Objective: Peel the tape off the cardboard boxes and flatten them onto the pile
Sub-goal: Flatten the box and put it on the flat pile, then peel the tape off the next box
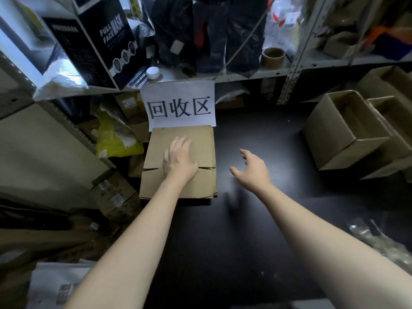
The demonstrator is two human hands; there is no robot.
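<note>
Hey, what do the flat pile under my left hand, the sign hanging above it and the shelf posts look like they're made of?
Flattened pile: brown corrugated cardboard, matte, with fold creases and flap slits.
Sign: thin white paper, matte, with black printed characters.
Shelf post: probably painted metal, pale grey, with rows of punched holes.

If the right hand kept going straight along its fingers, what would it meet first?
Probably the right edge of the flattened brown cardboard pile; depth is unclear, so the right hand might touch the dark floor first.
</note>
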